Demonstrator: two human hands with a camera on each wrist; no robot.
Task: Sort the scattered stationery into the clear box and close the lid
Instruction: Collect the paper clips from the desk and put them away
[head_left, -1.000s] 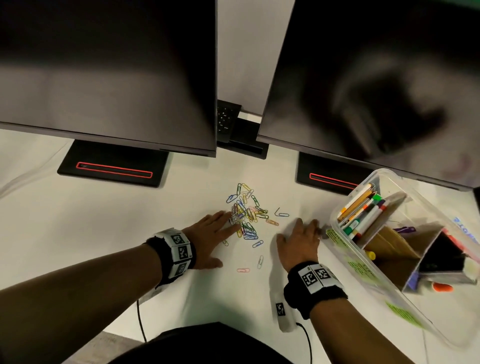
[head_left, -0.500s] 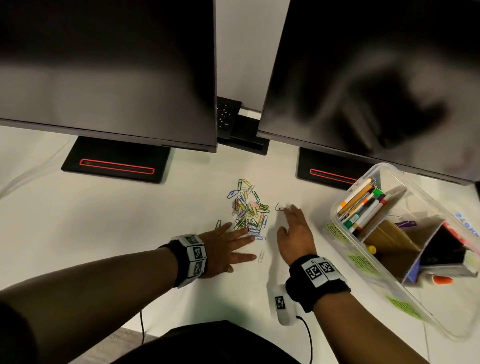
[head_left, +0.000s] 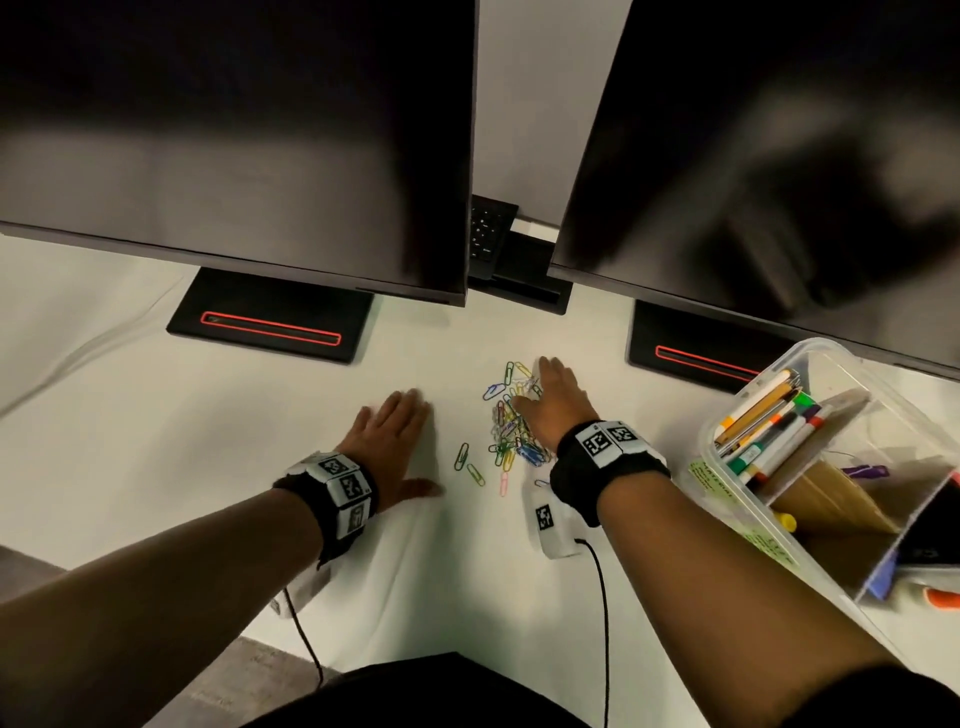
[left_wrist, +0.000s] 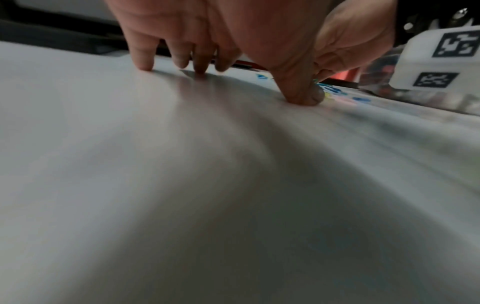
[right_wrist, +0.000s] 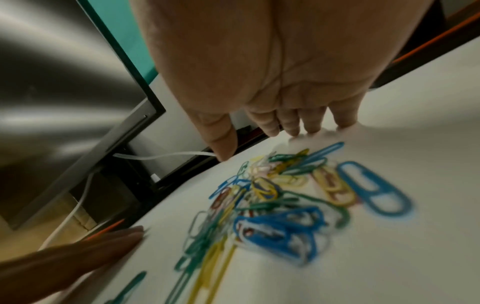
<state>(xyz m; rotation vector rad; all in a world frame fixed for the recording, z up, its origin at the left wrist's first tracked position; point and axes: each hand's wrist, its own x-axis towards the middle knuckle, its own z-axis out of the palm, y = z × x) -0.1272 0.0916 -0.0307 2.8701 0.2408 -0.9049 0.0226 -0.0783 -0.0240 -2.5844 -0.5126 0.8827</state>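
- Paper clips (head_left: 511, 431): coloured heap (blue, green, yellow, pink) on the white desk (head_left: 156, 441), between the two hands; two green strays (head_left: 467, 465) and one pink lie just beside the heap, toward the person.
- Right hand (head_left: 553, 402): palm down over the heap's right side; fingers (right_wrist: 311, 121) nearly straight, tips on the desk beyond the clips, grasping nothing.
- Left hand (head_left: 392, 441): flat on the desk left of the heap, apart from it; fingers spread and relaxed, thumb (left_wrist: 301, 92) pressing the surface; holds nothing.
- Clear box (head_left: 727, 431): right of the clips, lid off; cardboard dividers (head_left: 831, 493) inside; markers and pencils (head_left: 769, 426) fill its far compartment (other contents unclear).
- Two dark monitors (head_left: 234, 145) stand behind, on black bases (head_left: 270, 325) with red outlines.
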